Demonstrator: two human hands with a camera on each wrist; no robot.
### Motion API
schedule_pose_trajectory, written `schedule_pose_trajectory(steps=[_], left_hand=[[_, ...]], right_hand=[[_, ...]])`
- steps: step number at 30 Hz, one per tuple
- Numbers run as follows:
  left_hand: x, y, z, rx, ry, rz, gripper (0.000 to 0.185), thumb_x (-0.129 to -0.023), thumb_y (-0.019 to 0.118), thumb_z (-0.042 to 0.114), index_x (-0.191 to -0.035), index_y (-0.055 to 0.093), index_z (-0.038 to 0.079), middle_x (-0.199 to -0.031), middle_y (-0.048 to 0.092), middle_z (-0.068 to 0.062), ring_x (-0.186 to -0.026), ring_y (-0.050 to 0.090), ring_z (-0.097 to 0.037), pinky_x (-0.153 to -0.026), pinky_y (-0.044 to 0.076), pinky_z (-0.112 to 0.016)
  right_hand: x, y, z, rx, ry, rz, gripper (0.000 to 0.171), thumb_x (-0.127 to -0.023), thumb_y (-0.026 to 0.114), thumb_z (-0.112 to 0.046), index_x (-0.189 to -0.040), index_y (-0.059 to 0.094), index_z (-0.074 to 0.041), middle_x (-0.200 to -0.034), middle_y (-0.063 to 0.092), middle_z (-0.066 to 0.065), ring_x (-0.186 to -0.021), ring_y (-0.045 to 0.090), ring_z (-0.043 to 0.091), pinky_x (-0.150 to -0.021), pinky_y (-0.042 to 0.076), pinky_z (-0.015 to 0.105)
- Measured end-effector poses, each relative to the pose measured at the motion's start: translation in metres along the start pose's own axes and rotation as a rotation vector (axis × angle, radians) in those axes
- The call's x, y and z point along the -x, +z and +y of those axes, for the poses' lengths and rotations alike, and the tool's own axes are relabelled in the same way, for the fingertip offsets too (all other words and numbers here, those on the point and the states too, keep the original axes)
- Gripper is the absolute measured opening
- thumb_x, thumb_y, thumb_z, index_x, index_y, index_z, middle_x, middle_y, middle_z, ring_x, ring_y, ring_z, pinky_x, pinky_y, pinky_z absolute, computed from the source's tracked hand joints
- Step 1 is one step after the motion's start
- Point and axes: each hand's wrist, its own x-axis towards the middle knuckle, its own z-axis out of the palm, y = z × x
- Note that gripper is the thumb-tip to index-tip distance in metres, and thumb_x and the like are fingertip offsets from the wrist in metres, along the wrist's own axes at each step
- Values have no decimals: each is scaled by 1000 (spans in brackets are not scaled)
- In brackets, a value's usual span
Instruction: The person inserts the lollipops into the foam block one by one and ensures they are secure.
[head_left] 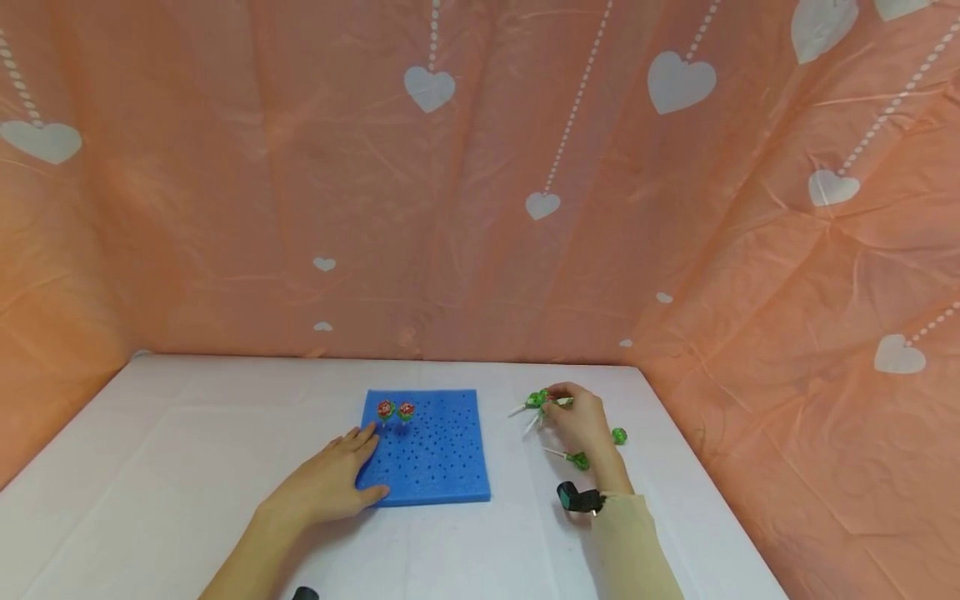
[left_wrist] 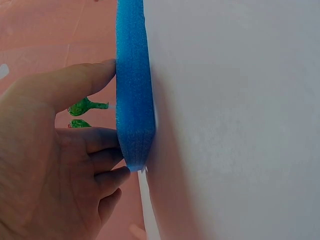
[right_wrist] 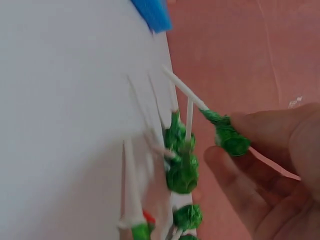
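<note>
The right hand point(head_left: 585, 421) pinches a round, green-wrapped lollipop with a white stick point(right_wrist: 232, 142) by its head, the stick's free end angled toward the pitted blue foam block point(head_left: 446, 462), which lies apart to the left. The left hand point(head_left: 336, 479), fingers extended, rests along the block's left edge, nearer two red-and-green lollipops point(head_left: 386, 409) standing in its far left part.

Green lollipop point(right_wrist: 230, 139) (pinched) in hand point(right_wrist: 280, 192).
</note>
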Motion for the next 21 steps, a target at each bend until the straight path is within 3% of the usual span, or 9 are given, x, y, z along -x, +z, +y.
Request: schedule_pose_trajectory(steps=[4, 14, 21], left_hand=[[1, -1, 1, 5, 8, 0, 82, -91, 76, 45, -147, 51, -10, -162, 38, -27, -148, 34, -51, -120, 32, -63], [1, 0, 1, 6, 8, 2, 82, -91, 76, 44, -147, 51, -10, -162, 37, -28, -148, 34, -52, -120, 32, -63], [2, -1, 2, 5, 4, 3, 81, -91, 76, 44, -147, 51, -10, -162, 37, -27, -148, 34, -51, -121, 31, -63]], right_hand=[[0, 6, -8, -71, -38, 24, 28, -91, 77, -7, -117, 74, 1, -110, 75, 14, -92, 75, 26, -74, 59, 30], [1, 24, -33, -184, -139, 126, 28, -87, 84, -7, -114, 76, -3, -110, 70, 11, -96, 74, 31, -73, 61, 29], [2, 42, -48, -264, -263, 155, 27, -84, 86, -4, -110, 76, -2, -105, 69, 11, -90, 74, 30, -73, 62, 25]])
